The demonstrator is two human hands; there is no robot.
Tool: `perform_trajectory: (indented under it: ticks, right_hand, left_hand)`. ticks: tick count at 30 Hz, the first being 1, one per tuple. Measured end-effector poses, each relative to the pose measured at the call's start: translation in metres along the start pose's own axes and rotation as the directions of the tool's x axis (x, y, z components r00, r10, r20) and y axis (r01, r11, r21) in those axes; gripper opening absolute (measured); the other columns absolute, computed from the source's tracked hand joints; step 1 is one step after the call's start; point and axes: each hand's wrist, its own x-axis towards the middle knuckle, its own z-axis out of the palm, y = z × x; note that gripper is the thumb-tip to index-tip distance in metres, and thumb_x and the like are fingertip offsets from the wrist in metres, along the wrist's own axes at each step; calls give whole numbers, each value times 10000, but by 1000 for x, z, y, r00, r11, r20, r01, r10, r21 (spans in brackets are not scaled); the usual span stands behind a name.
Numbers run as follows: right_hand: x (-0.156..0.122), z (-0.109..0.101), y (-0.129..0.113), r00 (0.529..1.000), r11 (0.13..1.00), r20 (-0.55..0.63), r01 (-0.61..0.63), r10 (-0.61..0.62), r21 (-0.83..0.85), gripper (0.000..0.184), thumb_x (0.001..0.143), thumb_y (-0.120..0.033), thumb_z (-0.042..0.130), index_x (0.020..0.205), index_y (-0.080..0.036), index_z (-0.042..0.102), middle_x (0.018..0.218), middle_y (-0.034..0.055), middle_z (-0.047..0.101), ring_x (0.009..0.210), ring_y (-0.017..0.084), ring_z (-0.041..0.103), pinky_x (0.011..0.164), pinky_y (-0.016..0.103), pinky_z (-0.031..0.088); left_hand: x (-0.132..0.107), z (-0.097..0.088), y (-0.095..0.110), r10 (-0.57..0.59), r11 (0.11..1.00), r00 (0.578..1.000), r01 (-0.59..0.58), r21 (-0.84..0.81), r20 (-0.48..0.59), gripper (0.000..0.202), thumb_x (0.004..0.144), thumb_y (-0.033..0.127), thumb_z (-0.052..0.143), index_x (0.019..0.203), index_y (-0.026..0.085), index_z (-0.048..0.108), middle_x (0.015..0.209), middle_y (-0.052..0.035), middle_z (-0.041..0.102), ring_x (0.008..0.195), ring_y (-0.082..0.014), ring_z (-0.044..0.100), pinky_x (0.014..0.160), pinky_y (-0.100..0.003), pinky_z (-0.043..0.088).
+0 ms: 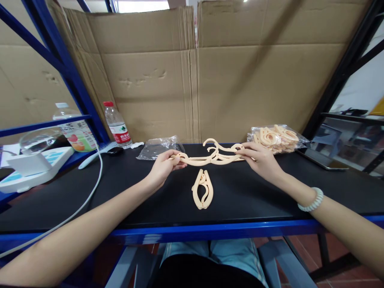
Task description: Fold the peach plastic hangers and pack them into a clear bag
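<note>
Both hands hold a spread-out cream plastic hanger [211, 157] just above the black tabletop [120, 188]. My left hand [163, 167] pinches its left end, fingers closed. My right hand [261, 161] grips its right end, fingers closed, with a white bead bracelet [312, 202] on that wrist. A folded cream hanger [203, 189] lies flat on the table in front of the held one, between my hands.
A clear bag of folded cream hangers [276, 138] sits at the back right, an empty clear bag [157, 147] at the back left. A water bottle [117, 125], a white cable [90, 188], a tablet [322, 158] and cardboard walls [192, 80] surround the table.
</note>
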Motion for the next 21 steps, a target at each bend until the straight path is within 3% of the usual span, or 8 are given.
perform_trajectory:
  ticks: [5, 8, 11, 15, 17, 21]
  right_hand:
    - [0, -2, 1, 999, 999, 22, 30, -31, 39, 237, 896, -119, 386, 943, -205, 601, 1081, 101, 627, 1003, 237, 606, 869, 410, 502]
    - [0, -2, 1, 998, 993, 49, -49, 44, 106, 190, 866, -138, 450, 1017, -200, 547, 1038, 100, 641, 919, 229, 636, 798, 377, 527]
    - [0, -2, 2, 989, 968, 102, -130, 110, 216, 302, 832, -148, 487, 1129, -197, 499, 1032, 94, 650, 930, 229, 639, 812, 373, 522]
    - [3, -4, 1, 958, 894, 236, -246, 164, 375, 252, 792, -147, 475, 1018, -194, 577, 928, 64, 672, 837, 206, 640, 755, 347, 522]
    - [4, -5, -2, 905, 782, 371, -380, 206, 494, 195, 790, -171, 480, 954, -181, 586, 831, 55, 669, 683, 175, 615, 621, 306, 516]
    - [7, -4, -11, 765, 361, 568, -644, 302, 675, 209, 825, -241, 508, 1012, -154, 544, 695, 47, 651, 491, 133, 548, 441, 244, 440]
  left_hand:
    - [-1, 0, 1, 8, 999, 1000, -8, -34, -6, 93, 753, 125, 551, 823, 105, 609, 800, -56, 643, 759, -161, 661, 825, -362, 563]
    - [-2, 1, 3, -5, 999, 999, 3, -52, -36, 92, 750, 105, 541, 815, 104, 606, 797, -53, 628, 777, -162, 655, 821, -363, 566]
    - [-3, 1, 4, 12, 998, 998, -16, -58, -67, 82, 745, 98, 532, 791, 105, 600, 804, -57, 623, 800, -165, 649, 849, -378, 557]
    - [-3, 2, 8, 27, 997, 996, -33, -74, -86, 92, 779, 97, 499, 766, 106, 589, 812, -61, 628, 819, -162, 648, 899, -387, 535]
    - [-3, 2, 9, 3, 994, 993, -16, -112, -116, 110, 797, 80, 482, 768, 107, 584, 793, -53, 625, 809, -149, 645, 904, -375, 533]
    - [-3, 4, 9, -13, 976, 990, -18, -219, -138, 108, 799, 54, 488, 777, 104, 581, 807, -53, 636, 804, -133, 643, 874, -328, 541]
